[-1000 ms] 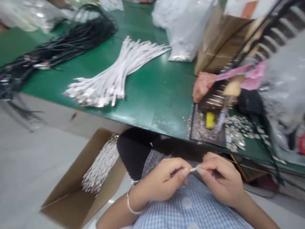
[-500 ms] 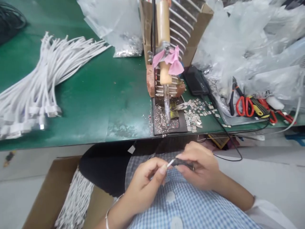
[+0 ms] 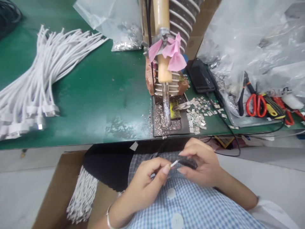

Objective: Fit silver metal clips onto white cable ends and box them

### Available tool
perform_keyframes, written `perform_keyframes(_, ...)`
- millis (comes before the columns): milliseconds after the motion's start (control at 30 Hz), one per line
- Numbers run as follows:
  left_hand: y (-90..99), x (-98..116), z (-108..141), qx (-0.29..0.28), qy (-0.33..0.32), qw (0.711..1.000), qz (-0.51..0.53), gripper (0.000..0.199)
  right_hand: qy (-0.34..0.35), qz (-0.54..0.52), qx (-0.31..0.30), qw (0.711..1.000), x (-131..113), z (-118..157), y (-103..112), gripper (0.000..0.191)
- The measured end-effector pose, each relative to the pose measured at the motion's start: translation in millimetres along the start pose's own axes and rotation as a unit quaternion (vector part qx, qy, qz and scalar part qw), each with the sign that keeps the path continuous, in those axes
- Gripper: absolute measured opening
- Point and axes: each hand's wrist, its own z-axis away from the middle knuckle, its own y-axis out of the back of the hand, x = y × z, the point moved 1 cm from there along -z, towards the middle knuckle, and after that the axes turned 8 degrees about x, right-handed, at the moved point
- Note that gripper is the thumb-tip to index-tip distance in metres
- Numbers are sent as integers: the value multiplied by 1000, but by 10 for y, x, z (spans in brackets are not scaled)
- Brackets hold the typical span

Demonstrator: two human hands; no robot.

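Observation:
Above the checked apron, my left hand [image 3: 152, 181] pinches a thin white cable end [image 3: 174, 163] between thumb and fingertips. To its right, my right hand [image 3: 202, 163] is curled around a small dark tool [image 3: 188, 162], whose tip meets the cable end. My right thumb and index fingertip are a little apart at the tool. Beyond the hands, a soldering iron [image 3: 166, 105] with a wooden handle and pink cloth points down over a dark tray [image 3: 184, 125] scattered with metal bits. Small metal pieces [image 3: 197, 121] lie beside the tray.
White cables [image 3: 45, 73] lie bundled on the green table [image 3: 95, 95] at left. A bag of metal parts [image 3: 127, 41], a black phone [image 3: 200, 76], red-handled scissors [image 3: 256, 105] and plastic bags [image 3: 238, 41] sit farther back. More cables [image 3: 82, 197] hang in a cardboard box [image 3: 54, 187] below.
My right thumb and index finger have parted somewhat around the dark tool. The camera view has shifted slightly; my left hand still pinches the cable end.

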Motion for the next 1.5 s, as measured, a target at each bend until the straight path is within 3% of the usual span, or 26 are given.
perform_keyframes(100,-9,26,-5,16,9,1000,-10,22,-17,0,-28,999,31,-16,3,5)
perform_keyframes(333,36,5,28,47,-9,998,-27,13,-45,-88,-104,990,31,-83,1,14)
perform_keyframes(433,70,-19,47,25,-46,999,-2,10,-90,-232,-217,944,36,-109,-44,22)
perform_keyframes(500,81,-23,49,26,-63,998,15,11,-120,-287,-242,919,41,-118,-82,26)
perform_keyframes(633,59,-18,53,78,-40,996,28,11,-130,-194,-102,967,53,-122,-120,20)
perform_keyframes(767,-32,-35,78,49,-19,996,74,7,-58,-129,-37,989,25,-116,-140,12)
perform_keyframes(933,-119,-97,106,14,18,988,154,6,3,-74,-19,997,-15,-128,-163,13)
perform_keyframes(1033,-114,-87,100,31,35,986,161,3,26,-66,-16,997,-14,-134,-178,13)
perform_keyframes(1200,-72,-19,78,41,32,994,98,7,-13,-104,-54,993,52,-106,-186,14)
perform_keyframes(1267,-63,-9,74,43,43,995,82,10,-46,-116,-53,991,76,-84,-130,15)
perform_keyframes(1333,-54,-8,69,57,54,994,75,11,-78,-140,-11,987,81,-66,-3,16)
perform_keyframes(1433,-39,-19,48,84,68,990,88,12,-124,-178,45,975,55,-77,294,8)
perform_keyframes(1500,-27,-31,31,93,80,987,104,14,-114,-186,66,974,41,-124,523,16)
